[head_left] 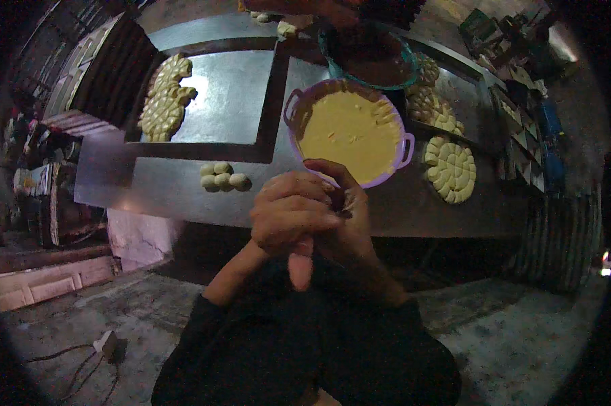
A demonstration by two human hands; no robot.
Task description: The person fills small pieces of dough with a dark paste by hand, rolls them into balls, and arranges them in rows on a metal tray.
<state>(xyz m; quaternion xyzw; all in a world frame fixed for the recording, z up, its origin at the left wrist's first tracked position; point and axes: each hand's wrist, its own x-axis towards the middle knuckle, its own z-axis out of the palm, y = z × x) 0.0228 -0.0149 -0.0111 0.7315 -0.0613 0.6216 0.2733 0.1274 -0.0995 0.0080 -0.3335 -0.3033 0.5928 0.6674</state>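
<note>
My left hand (293, 211) and my right hand (357, 227) are pressed together at the near edge of the table, in front of a purple two-handled basin (407, 150). The left fingers lie curled across the right hand, and both hands are closed. Whatever lies between the palms, if anything, is hidden. A pale yellow dough mass (346, 132) with finger marks on its right side fills much of the basin. Left of my hands, several small round dough balls (222, 177) sit close together on the table.
Clusters of dough pieces (166, 101) lie on a metal tray (231, 101) at left. Another round dough cluster (449, 169) rests right of the basin, with more behind it. A teal-rimmed tub (373, 57) stands beyond. Stacked trays (95, 71) rise at far left.
</note>
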